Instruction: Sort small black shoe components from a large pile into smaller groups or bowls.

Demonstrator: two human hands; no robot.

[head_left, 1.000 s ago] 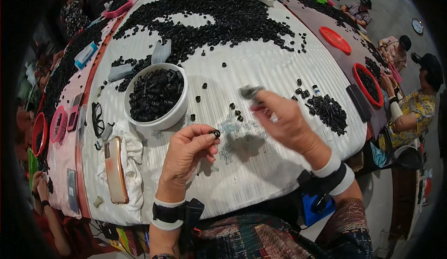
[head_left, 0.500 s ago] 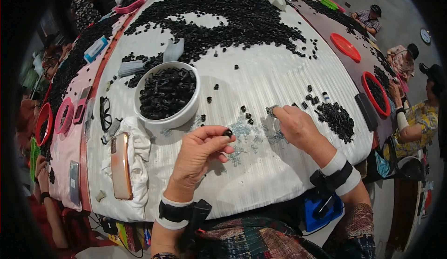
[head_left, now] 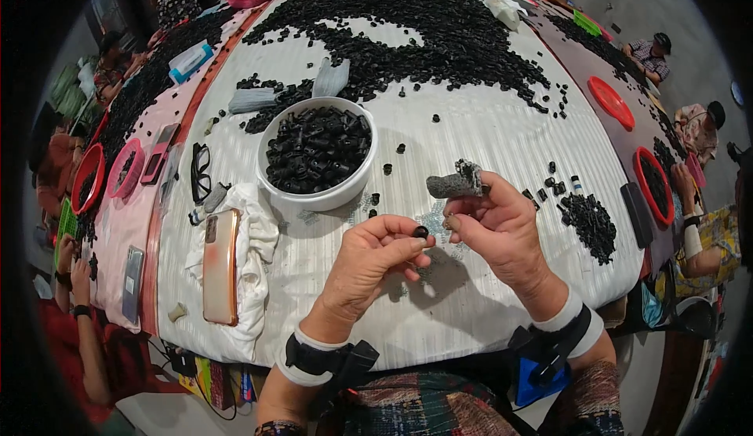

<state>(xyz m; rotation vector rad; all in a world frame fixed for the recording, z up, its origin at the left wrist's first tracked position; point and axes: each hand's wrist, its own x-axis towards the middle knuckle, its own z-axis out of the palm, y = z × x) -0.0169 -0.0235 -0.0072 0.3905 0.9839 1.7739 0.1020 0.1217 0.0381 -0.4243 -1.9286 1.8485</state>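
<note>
Over the near middle of the counter (head_left: pixel 471 130), both hands are raised and drawn together. The left hand (head_left: pixel 369 267) is closed in a pinch on a small black part (head_left: pixel 421 232), held between thumb and fingertips just clear of the cloth. The right hand (head_left: pixel 502 228) grips a grey worn tool (head_left: pixel 457 183), possibly a brush or abrasive block; the view is too coarse to say which. Its head points left, above and just beside the part.

Change noted: a second ago the right hand was stretched out to the right over the loose parts; half a second ago it lay flat on the cloth. It has since come back and lifted to meet the left hand, which has risen with the same part. Judgement: the picking step is over and the part is now presented for work with the tool.

Surroundings: a white bowl (head_left: pixel 318 154) full of black parts stands just left of and beyond the hands. A phone (head_left: pixel 221 267) lies on a white rag (head_left: pixel 255 236) to the left. A small heap (head_left: pixel 588 224) lies to the right, near the counter edge. Scattered parts dot the cloth between. Open room is the bare strip directly under the hands and toward the near edge; the far half is covered by a large spread (head_left: pixel 423 32) of parts.
</note>
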